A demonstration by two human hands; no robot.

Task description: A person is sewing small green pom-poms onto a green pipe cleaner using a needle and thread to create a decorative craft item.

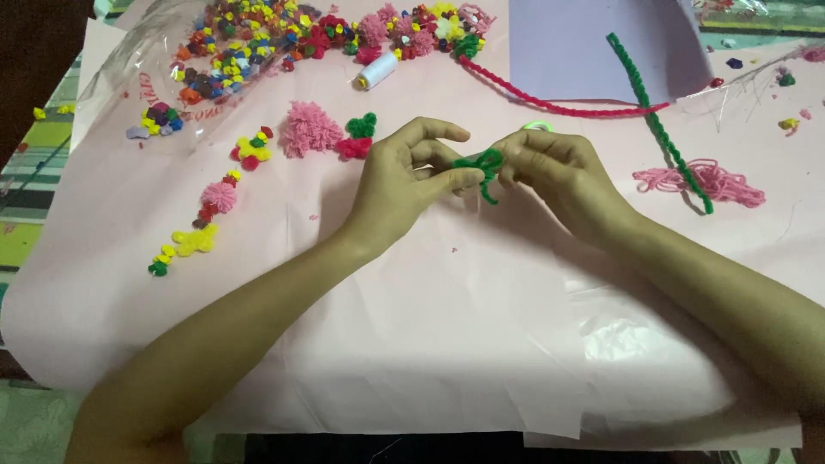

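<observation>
The small green yarn loop (484, 165) sits mid-tabletop, pinched between my left hand (404, 185) and right hand (559, 176), fingers closed on it. Far left lies a clear plastic bag (163, 82) with red lettering, holding colourful yarn flowers (232, 51).

Soft, even indoor light falls from above — bright enough for clear colours, with a pinkish cast. The pink paper sheet (447, 326) shows pale glare near its front right corner — faint shadows lie under both forearms. Detail is slightly soft and compressed; the far-left corner is dark.
</observation>
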